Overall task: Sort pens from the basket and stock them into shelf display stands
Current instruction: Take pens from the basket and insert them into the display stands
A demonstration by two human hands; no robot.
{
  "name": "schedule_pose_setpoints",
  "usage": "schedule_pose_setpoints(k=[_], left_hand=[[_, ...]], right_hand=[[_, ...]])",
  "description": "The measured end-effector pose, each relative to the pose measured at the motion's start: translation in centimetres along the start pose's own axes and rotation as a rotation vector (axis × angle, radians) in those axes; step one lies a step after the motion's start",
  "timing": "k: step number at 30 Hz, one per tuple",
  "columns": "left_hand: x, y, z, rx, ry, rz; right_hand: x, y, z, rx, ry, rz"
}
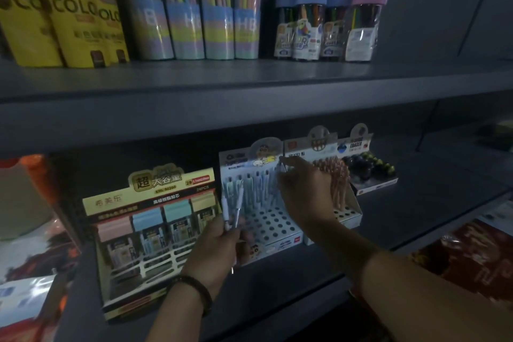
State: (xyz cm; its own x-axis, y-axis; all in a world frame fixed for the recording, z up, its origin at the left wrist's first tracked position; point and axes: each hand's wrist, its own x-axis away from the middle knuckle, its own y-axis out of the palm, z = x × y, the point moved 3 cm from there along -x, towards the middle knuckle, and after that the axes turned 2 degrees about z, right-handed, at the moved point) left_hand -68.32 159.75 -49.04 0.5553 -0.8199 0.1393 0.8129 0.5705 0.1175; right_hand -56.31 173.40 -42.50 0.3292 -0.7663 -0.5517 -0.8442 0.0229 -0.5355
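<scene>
I see my left hand (219, 244) low in front of the white stand (266, 216), fingers curled around two pens (233, 208) that stick up past the stand's left edge, just beside the lead box (150, 219). My right hand (302, 191) reaches in over the stand's upper rows, fingertips pinched together on one pen (283, 166) held against the stand's backing card, near its right edge. The back rows of the stand are filled with pale blue and green pens; the front rows show open holes, bare and within reach between my two hands. Just right of it, touching, stands a second stand (344, 203) with pinkish pens, and beyond that an eraser box (372, 172) holding dark round pieces. The shelf (416, 211) runs bare to the right of the eraser box, with room there. Overhead the upper shelf's front edge (249, 111) hangs close above the backing cards, so headroom is tight. On that upper shelf stand yellow packs (63, 14), pastel pencil tubes (194, 8) and capped tubes (330, 16). The basket is out of view.
</scene>
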Motion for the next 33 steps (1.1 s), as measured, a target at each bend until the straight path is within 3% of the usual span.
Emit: schedule_pose_setpoints(k=[13,20,23,26,30,33], left_hand=[[-0.5,0.5,0.2,-0.127,0.051,-0.014],[-0.5,1.1,0.7,-0.317,0.183,0.006],[-0.4,1.3,0.9,-0.271,0.179,0.039],[-0.4,1.5,1.1,-0.193,0.178,0.046],[0.2,1.6,1.2,-0.155,0.222,0.09],[0.6,2.2,1.3,-0.039,0.161,0.083]], right_hand=[[0.2,2.7,0.7,0.059,-0.034,-0.116],[0.2,3.8,0.6,0.082,0.088,-0.209],[0.4,3.0,0.8,0.04,0.131,-0.189],[2.1,1.5,0.8,0.016,0.046,-0.162],[6.2,-0.3,1.2,-0.173,0.169,-0.255],[8.7,0.0,1.3,-0.501,0.388,-0.372]])
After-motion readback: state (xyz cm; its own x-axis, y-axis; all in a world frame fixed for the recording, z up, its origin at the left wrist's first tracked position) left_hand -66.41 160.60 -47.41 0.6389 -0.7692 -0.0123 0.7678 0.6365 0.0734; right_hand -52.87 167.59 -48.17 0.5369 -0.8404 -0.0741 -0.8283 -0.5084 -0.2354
